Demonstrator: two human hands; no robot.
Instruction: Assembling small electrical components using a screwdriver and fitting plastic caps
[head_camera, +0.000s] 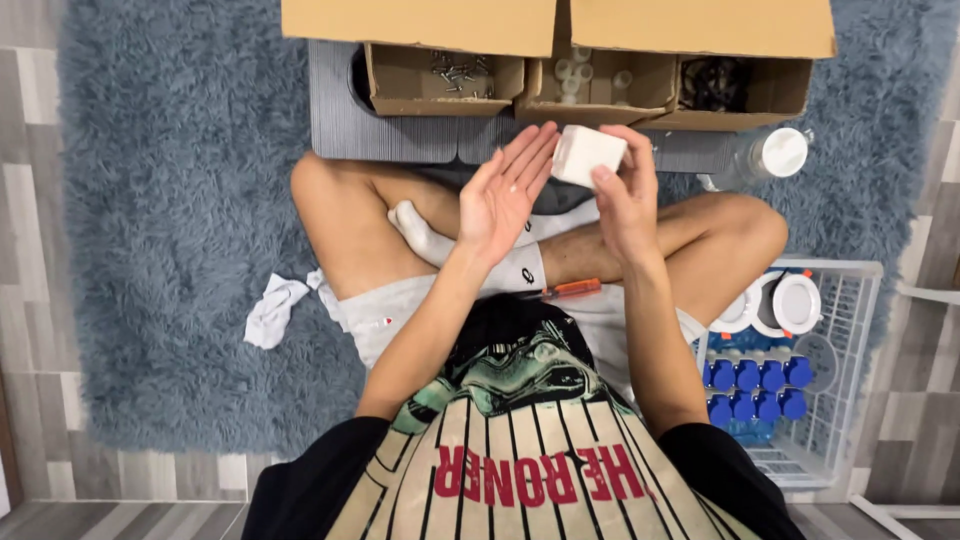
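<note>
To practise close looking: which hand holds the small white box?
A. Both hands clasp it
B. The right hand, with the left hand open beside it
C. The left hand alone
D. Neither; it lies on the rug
B: the right hand grips the white box in its fingers, while the left hand is held open beside it, palm showing.

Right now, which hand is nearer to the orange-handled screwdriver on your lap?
Right. The right hand holds a white block almost straight above the screwdriver; the left hand, open-palmed, is up and further to its left.
</note>
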